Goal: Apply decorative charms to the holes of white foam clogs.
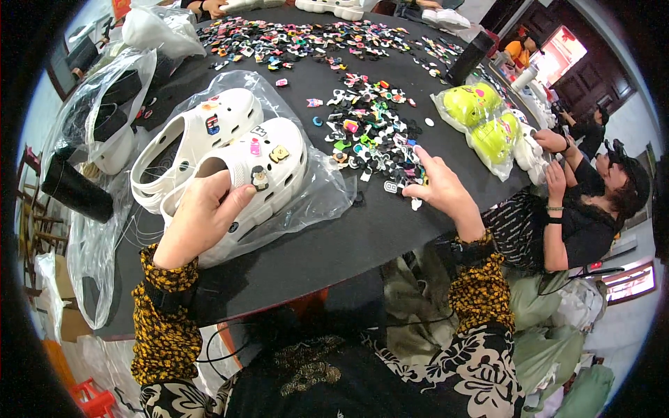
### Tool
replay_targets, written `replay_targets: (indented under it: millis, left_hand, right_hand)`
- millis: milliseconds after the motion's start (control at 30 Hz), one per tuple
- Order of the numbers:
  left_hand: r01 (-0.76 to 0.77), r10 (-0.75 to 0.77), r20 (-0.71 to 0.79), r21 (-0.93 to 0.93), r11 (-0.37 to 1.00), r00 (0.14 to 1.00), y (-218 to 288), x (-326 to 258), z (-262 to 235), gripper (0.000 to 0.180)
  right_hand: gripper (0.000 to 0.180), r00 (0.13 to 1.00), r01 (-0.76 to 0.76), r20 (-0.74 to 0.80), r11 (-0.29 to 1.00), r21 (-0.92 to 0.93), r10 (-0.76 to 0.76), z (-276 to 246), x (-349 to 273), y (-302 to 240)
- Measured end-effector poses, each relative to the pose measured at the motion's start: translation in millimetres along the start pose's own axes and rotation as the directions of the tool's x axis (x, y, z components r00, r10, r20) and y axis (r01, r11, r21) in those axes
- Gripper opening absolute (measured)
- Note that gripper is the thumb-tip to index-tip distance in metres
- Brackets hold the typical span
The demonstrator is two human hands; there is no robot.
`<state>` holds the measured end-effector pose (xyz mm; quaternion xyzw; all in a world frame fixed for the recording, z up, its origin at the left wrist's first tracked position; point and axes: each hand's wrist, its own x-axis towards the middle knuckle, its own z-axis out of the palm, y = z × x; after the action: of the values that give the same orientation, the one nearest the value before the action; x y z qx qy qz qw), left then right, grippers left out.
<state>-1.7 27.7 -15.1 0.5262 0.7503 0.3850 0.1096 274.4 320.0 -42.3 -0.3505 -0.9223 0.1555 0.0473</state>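
Observation:
Two white clogs lie side by side on a clear plastic bag point(327, 209): the far clog point(240, 104) and the near clog point(275, 191), both with colourful shoe charms in their tops. My left hand point(202, 219) grips the near clog; its fingers reach into the foot opening and its thumb presses the upper beside a small figure charm point(260, 178). At the near edge of a pile of loose charms point(376, 129), my right hand point(448, 191) has thumb and index finger apart with nothing visible between them. A pale charm point(392, 187) lies just left of its thumb.
More charms point(293, 38) spread across the far side of the black table point(279, 282). Bagged lime-green clogs point(481, 115) lie to the right, near a seated person point(582, 209). A black cylinder point(77, 188) and a bagged white clog point(111, 150) stand at left.

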Motion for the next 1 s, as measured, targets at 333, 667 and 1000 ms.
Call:
replay_targets:
  millis: [333,667,1000]
  left_hand:
    - [-0.034,0.034,0.002,0.047,0.998,0.999,0.5,0.5,-1.7,0.039]
    - [-0.056,0.056,-0.013,0.021,0.998,0.998,-5.3,0.4,0.2,0.039]
    - [-0.086,0.085,-0.032,-0.032,0.996,0.996,-0.2,1.4,0.7,0.038]
  right_hand:
    - [0.082,0.988,0.111,-0.107,0.993,0.029,-0.108,8.4,25.6,-30.7]
    - [0.051,0.97,0.141,-0.236,0.914,0.381,-0.051,27.5,117.9,-51.9]
    - [0.049,0.967,0.228,-0.177,0.931,0.286,-0.182,-30.9,77.7,-30.2]
